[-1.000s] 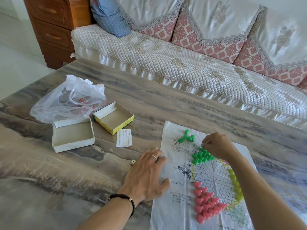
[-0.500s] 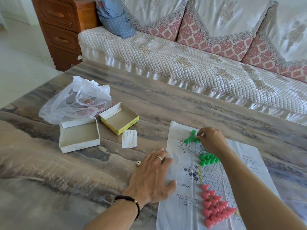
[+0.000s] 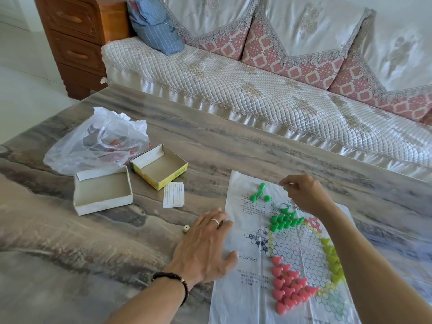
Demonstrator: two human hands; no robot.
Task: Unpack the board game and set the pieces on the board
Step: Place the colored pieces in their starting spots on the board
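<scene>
A thin printed game board (image 3: 287,249) lies flat on the table. Several green pieces (image 3: 284,221) fill its far corner, pink pieces (image 3: 289,286) the near corner, and yellow-green pieces (image 3: 333,260) the right side. Three loose green pieces (image 3: 259,195) lie on the board's far margin. My right hand (image 3: 302,195) hovers just right of them and pinches a small green piece in its fingertips. My left hand (image 3: 205,246) lies flat with straight fingers, pressing the board's left edge.
Two open box halves, a white one (image 3: 102,190) and a yellow one (image 3: 160,166), sit left of the board beside a crumpled plastic bag (image 3: 98,141). A paper slip (image 3: 174,195) and a small die (image 3: 186,228) lie nearer. A sofa (image 3: 257,90) runs behind the table.
My right hand went from the green cluster to the loose pieces, then lifted rightward with one pinched. The camera view shifted slightly. My left hand stayed put.
</scene>
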